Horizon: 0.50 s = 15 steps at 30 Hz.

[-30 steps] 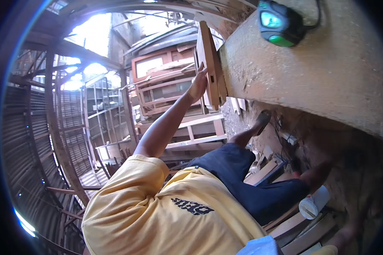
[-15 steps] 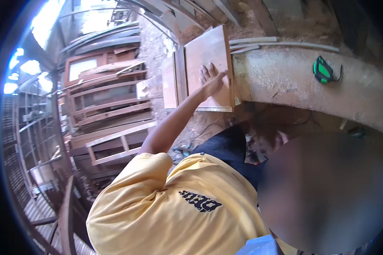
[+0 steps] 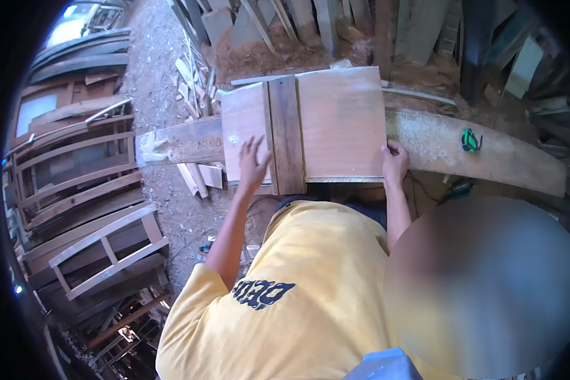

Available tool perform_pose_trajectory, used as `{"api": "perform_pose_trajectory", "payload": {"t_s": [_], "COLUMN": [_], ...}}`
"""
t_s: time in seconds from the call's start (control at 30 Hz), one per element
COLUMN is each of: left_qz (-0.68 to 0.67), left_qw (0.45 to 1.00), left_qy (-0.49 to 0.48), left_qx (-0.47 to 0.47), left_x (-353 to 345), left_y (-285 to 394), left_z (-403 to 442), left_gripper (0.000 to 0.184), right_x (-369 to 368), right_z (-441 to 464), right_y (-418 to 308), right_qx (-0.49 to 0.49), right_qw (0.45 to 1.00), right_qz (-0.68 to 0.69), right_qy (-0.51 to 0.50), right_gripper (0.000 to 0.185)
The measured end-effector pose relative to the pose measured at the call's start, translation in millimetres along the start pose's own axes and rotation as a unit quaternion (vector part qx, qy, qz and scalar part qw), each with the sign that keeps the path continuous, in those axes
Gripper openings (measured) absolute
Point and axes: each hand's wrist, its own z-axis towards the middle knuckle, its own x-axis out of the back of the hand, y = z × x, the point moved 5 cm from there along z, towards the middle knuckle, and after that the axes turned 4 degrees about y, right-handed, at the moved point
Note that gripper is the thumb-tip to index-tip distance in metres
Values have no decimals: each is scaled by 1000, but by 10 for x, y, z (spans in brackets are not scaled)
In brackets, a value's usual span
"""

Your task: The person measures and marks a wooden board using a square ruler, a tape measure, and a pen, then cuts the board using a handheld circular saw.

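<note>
A wide plywood panel [image 3: 342,126] lies across a long plank [image 3: 183,142], with a darker wooden strip [image 3: 287,136] running over it from far edge to near edge. My left hand [image 3: 253,166] is open, its fingers spread over the panel's left part beside the strip. At the panel's right edge, near the closer corner, my right hand [image 3: 396,163] is closed around the edge; some of its fingertips are hidden. A green and black tape measure [image 3: 470,140] rests on the plank to the right of the panel.
Wooden frames [image 3: 76,158] are stacked on the left. Boards and offcuts [image 3: 297,25] lean at the back over sawdust. Wood scraps [image 3: 193,82] lie on the ground beyond the plank. A blurred oval [image 3: 487,285] covers the lower right.
The view has swung round, bringing the whole panel to the middle. My left hand now lies left of the strip instead of right of it. My right hand has come up to the panel's right edge.
</note>
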Motion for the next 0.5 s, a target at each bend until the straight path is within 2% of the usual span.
{"api": "perform_pose_trajectory", "payload": {"t_s": [0.07, 0.13, 0.17, 0.23, 0.33, 0.37, 0.4, 0.43, 0.5], "left_qz": [-17, -19, -23, -77, 28, 13, 32, 26, -21], "left_qw": [999, 993, 993, 985, 990, 991, 989, 987, 975], "left_qy": [24, 76, 75, 43, 53, 38, 78, 64, 31], "left_qx": [16, 82, 84, 150, 129, 130, 120, 143, 220], "left_x": [73, 140, 101, -29, -250, -193, -273, -306, -259], "left_y": [-508, -902, -1012, -1190, -997, -747, -645, -566, -208], "left_z": [-176, -386, -475, -617, -777, -791, -862, -877, -962], "left_gripper": [59, 56, 56, 56, 53, 51, 51, 52, 56], "right_x": [-33, -52, -62, -27, -64, -64, -55, -90, -92], "right_z": [26, 62, 82, 136, 375, 463, 427, 361, 414], "right_y": [-69, -124, -115, -77, 142, 258, 197, 154, 321], "right_qx": [28, 52, 31, 16, -30, -30, -30, -78, -130], "right_qw": [1000, 999, 999, 999, 998, 997, 997, 991, 979], "right_qz": [-9, -14, -20, -28, -18, -25, -39, 44, 92], "right_qy": [-2, -5, -12, -22, -47, -65, -65, -100, -127], "right_gripper": [25, 24, 25, 26, 29, 30, 28, 26, 28]}}
